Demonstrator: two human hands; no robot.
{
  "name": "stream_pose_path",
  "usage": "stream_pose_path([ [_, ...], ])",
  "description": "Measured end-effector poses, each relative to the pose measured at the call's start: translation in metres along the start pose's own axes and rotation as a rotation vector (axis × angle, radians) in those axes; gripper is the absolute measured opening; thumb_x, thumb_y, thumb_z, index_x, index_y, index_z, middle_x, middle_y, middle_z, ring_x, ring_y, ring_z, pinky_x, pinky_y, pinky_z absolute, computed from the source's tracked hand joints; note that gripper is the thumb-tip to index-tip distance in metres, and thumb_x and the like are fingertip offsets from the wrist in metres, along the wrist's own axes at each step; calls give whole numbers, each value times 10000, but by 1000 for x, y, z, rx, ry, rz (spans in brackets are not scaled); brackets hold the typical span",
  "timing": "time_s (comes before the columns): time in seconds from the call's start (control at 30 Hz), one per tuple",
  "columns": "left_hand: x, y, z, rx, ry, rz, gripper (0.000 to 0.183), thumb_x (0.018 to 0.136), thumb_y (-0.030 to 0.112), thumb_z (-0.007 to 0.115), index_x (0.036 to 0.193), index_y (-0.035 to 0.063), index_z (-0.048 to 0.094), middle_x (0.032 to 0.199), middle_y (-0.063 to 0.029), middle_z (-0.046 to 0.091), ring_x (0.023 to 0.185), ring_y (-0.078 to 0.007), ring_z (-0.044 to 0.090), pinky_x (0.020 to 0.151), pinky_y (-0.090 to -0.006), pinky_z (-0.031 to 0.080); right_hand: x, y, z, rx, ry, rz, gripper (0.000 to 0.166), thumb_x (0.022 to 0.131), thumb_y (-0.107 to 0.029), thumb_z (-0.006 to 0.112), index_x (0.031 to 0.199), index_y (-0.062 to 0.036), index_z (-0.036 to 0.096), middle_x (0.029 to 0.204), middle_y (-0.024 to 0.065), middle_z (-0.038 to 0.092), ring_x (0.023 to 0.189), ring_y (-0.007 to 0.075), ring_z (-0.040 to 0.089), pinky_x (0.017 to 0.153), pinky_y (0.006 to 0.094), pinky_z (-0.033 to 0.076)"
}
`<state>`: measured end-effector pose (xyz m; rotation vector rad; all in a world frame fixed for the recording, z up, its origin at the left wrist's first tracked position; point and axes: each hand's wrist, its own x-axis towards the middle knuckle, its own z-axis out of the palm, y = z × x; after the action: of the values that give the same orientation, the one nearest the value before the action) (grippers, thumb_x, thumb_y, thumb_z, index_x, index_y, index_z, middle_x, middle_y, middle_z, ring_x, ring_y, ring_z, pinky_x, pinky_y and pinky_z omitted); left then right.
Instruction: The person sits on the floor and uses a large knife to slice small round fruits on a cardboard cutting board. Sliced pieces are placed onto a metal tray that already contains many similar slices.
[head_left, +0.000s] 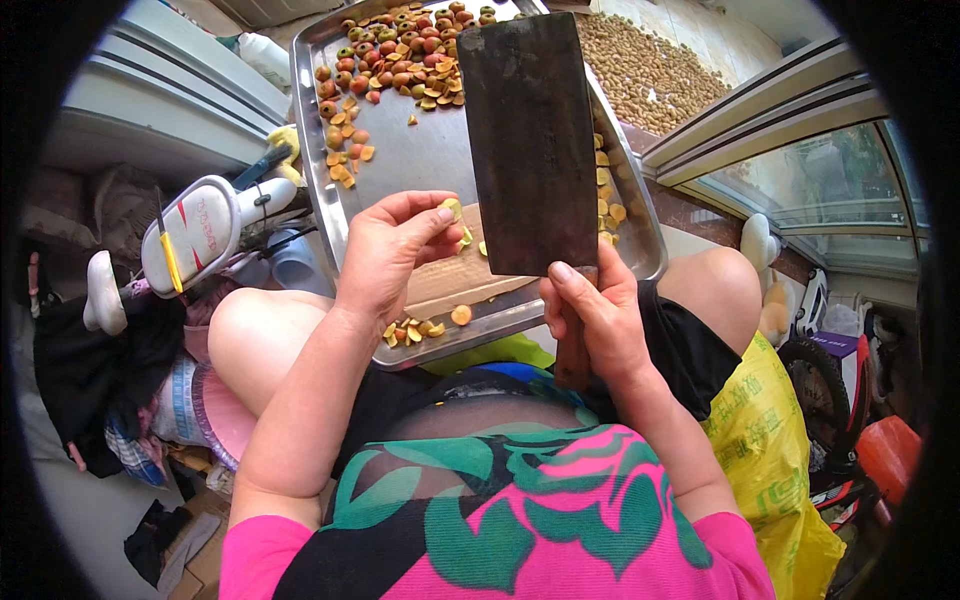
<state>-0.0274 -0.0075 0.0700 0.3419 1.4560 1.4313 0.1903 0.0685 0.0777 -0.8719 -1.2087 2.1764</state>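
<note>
My right hand (596, 311) grips the wooden handle (574, 341) of a broad cleaver. Its dark blade (531, 150) is raised upright over the tray and hides part of it. Between thumb and fingertips, my left hand (394, 251) pinches a small greenish fruit slice (450, 208). Below both hands lies a brown cutting board (465, 283), with more pale green pieces partly seen behind my left fingers and beside the blade. The board rests in a large metal tray (322, 172). Small red and green fruits (405, 45), some whole and some cut, are heaped at the tray's far end.
Cut pieces (412, 331) lie along the tray's near edge, and others (611, 214) along its right side. Tan nut-like items (645, 71) cover the floor beyond. A yellow-handled knife (171, 259) lies on a white seat (191, 232) at left. A yellow sack (765, 427) stands at right.
</note>
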Motion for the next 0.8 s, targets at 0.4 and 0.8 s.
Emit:
stream_pose_path([
  [0.4, 0, -11, 8, -61, -64, -157, 245, 943, 29, 648, 1181, -28, 659, 941, -92, 689, 824, -155, 691, 795, -313, 624, 3, -1, 1, -38, 1, 41, 230, 999, -167, 627, 1181, -51, 549, 740, -8, 569, 568, 58, 519, 517, 211, 440],
  [0.8, -1, -14, 3, -182, -105, -243, 230, 957, 60, 651, 1177, -2, 664, 938, -82, 693, 817, -156, 701, 779, -339, 639, 6, 0, -1, -45, 2, 86, 204, 1001, -171, 630, 1162, -72, 552, 781, 31, 619, 560, 84, 535, 526, 219, 443],
])
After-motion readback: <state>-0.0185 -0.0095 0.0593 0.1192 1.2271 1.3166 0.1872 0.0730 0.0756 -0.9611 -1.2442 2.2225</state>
